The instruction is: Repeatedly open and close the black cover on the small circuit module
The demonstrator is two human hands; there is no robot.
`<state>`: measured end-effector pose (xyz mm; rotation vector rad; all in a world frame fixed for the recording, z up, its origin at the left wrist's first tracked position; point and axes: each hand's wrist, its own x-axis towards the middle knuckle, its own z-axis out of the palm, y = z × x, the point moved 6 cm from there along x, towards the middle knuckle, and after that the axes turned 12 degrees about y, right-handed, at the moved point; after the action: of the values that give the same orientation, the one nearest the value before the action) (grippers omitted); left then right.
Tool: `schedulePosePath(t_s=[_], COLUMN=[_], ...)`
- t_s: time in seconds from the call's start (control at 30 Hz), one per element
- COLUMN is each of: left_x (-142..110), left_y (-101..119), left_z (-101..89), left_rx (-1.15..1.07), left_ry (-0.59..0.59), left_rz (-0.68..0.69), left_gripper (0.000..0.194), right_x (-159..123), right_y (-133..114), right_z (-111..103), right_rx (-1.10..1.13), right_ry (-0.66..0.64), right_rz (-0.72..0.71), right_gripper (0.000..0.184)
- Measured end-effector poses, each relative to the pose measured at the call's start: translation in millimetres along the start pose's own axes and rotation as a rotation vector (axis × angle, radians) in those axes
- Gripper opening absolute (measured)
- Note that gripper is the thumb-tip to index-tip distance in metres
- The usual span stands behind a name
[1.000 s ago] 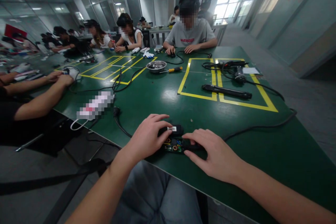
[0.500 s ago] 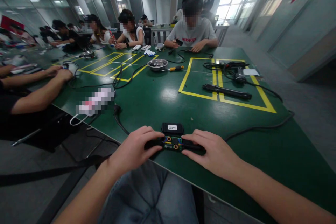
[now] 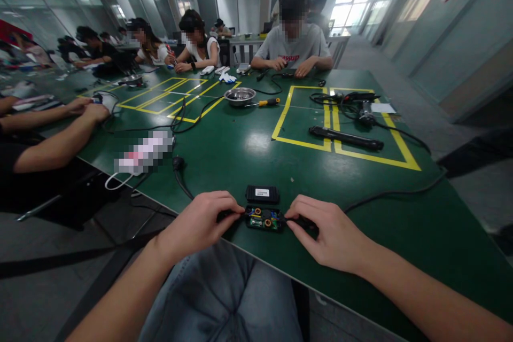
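Note:
An open black plastic case [image 3: 264, 228] lies near the table's front edge. Inside it sits a small green circuit board [image 3: 262, 217] with copper coils and thin coloured wires. At the case's left end, my left hand [image 3: 210, 219] pinches the black cable where it enters. My right hand [image 3: 323, 227] has thumb and fingers closed on the black cable [image 3: 310, 226] at the opposite end. Just behind the case, apart from it, rests its black cover [image 3: 262, 193] with a white label.
Across the green table [image 3: 224, 155] are a metal bowl [image 3: 239, 97], a yellow-handled screwdriver [image 3: 268, 102], a black rod-shaped housing [image 3: 347, 138], a power plug [image 3: 178, 163] and a blurred white power strip [image 3: 146, 152]. Cables run on both sides. Co-workers sit at left and opposite.
Both hands have shifted outward from the board to the cables at the case's ends, so the case walls now show. A co-worker opposite has moved their hands.

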<state>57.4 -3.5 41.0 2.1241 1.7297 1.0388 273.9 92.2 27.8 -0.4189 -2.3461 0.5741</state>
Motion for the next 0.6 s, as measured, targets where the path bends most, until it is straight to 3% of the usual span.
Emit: schedulePosePath(t_s=[0.23, 0.33, 0.43, 0.53, 0.6], left_x=[9.9, 30.6, 45.0, 45.7, 39.0], left_y=[16.2, 13.8, 2.3, -7.7, -2.6], left_z=[-1.5, 8.7, 29.7, 28.7, 20.0], left_rx=[0.218, 0.169, 0.178, 0.168, 0.106], left_ry=[0.028, 0.084, -0.025, -0.007, 0.027], left_rz=[0.109, 0.061, 0.012, -0.086, -0.084], left_gripper=[0.017, 0.024, 0.027, 0.034, 0.039], right_x=[0.9, 0.9, 0.1, -0.8, -1.1], right_y=[-1.2, -2.8, -3.3, -2.7, -1.1], right_z=[0.6, 1.4, 2.7, 4.9, 5.9], right_rx=[-0.070, -0.096, -0.102, -0.107, -0.112], right_ry=[0.008, 0.019, 0.032, 0.034, 0.036], right_rz=[-0.039, -0.036, -0.014, -0.013, -0.008], right_gripper=[0.015, 0.012, 0.010, 0.010, 0.012])
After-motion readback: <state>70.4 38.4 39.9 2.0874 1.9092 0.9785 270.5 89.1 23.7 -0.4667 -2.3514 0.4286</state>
